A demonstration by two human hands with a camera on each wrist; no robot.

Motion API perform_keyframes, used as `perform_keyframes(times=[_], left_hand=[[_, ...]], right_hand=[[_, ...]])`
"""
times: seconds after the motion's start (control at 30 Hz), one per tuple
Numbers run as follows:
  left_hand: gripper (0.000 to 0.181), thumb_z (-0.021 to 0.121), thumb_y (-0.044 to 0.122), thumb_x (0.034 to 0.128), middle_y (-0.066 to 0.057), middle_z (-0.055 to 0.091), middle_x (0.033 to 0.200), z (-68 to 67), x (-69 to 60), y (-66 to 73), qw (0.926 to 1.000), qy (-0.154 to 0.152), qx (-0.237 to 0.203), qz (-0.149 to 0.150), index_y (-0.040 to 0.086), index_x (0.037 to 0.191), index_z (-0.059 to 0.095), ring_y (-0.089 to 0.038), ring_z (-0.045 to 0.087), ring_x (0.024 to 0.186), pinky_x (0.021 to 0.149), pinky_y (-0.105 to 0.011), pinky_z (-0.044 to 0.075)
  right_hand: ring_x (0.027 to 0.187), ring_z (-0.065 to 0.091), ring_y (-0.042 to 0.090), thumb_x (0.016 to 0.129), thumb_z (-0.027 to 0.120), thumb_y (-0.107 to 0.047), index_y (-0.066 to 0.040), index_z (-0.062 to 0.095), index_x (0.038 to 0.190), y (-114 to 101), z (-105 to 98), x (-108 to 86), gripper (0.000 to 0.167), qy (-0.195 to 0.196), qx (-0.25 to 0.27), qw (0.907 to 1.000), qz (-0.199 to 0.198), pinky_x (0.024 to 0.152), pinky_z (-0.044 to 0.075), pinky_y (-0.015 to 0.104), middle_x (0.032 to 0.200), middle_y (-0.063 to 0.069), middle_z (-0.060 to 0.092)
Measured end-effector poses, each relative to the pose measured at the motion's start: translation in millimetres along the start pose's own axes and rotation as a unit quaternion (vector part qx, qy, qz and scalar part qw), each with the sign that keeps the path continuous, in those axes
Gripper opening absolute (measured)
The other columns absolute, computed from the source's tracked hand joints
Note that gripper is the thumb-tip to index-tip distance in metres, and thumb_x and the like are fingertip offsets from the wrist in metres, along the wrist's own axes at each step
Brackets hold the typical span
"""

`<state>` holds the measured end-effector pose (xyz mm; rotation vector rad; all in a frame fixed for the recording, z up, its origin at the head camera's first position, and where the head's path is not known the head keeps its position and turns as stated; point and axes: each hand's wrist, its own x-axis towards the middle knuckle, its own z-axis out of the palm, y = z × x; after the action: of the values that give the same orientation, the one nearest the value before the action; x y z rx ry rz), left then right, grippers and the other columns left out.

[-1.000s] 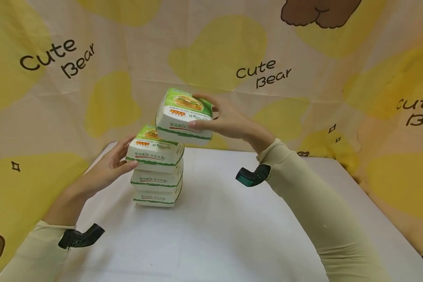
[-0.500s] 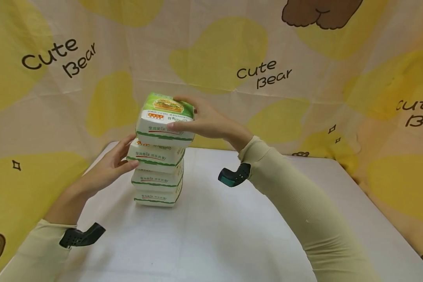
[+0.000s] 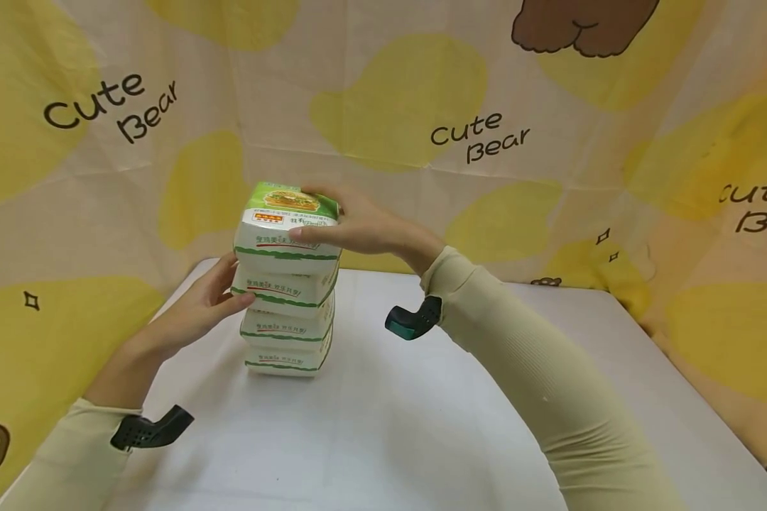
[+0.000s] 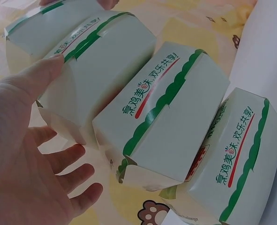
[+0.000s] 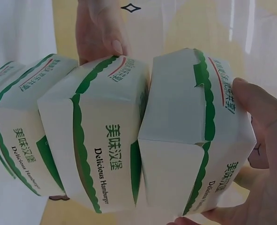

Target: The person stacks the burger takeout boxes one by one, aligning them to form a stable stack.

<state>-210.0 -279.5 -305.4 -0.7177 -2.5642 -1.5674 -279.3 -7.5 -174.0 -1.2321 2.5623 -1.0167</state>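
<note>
My right hand (image 3: 361, 221) grips a white and green hamburger box (image 3: 287, 250) by its right end, thumb on the front face. That box sits at the top of a stack, tilted slightly and touching the box below. Under it are three similar boxes: an upper one (image 3: 284, 289), a middle one (image 3: 286, 326) and a bottom one (image 3: 283, 360). My left hand (image 3: 194, 301) is at the left side of the upper one. In the left wrist view its thumb (image 4: 49, 70) touches that box's front, and the other fingers are loosely spread beside it.
The stack stands on a white table (image 3: 383, 426), left of its middle. Behind hangs a yellow-patterned cloth (image 3: 396, 99) with "Cute Bear" lettering. A dark device is strapped at each wrist, the right one (image 3: 412, 318) hanging over the table.
My right hand has carried its hamburger box left and down, from above the stack's right side onto the top of the stack. The left hand has stayed almost still beside the stack.
</note>
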Motion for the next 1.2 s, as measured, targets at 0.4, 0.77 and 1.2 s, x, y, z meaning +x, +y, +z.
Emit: perform_keyframes(times=[0.4,0.77,1.2], left_hand=[[0.072,0.054,0.012,0.1041,-0.002,0.041,0.154,-0.4,-0.5,1.0,1.0000,0.001,-0.003,0.000,0.033,0.161,0.016,-0.001,0.047,0.128,0.096,-0.014,0.045],[0.071,0.053,0.011,0.1046,0.007,0.044,0.148,0.5,0.2,0.2,0.9999,-0.005,-0.005,0.014,0.030,0.162,0.015,-0.001,0.049,0.127,0.095,-0.014,0.046],[0.074,0.054,0.012,0.1039,-0.010,0.035,0.160,0.4,0.7,2.7,0.9999,-0.009,-0.006,0.005,0.033,0.162,0.012,-0.001,0.043,0.132,0.097,-0.013,0.044]], right_hand=[[0.122,0.054,0.018,0.097,0.060,-0.038,-0.014,0.034,0.157,4.6,3.6,3.6,0.070,-0.020,0.006,0.9994,-0.029,0.105,0.044,0.037,0.142,0.004,0.055],[0.123,0.052,0.017,0.097,0.059,-0.038,-0.013,0.035,0.156,5.7,6.4,3.9,0.068,-0.014,0.024,0.9988,-0.039,0.105,0.045,0.035,0.142,0.005,0.052],[0.134,0.042,0.020,0.098,0.058,-0.040,-0.013,0.032,0.157,6.0,3.2,2.1,0.070,-0.003,0.004,0.9998,-0.021,0.111,0.041,0.040,0.153,0.007,0.041]])
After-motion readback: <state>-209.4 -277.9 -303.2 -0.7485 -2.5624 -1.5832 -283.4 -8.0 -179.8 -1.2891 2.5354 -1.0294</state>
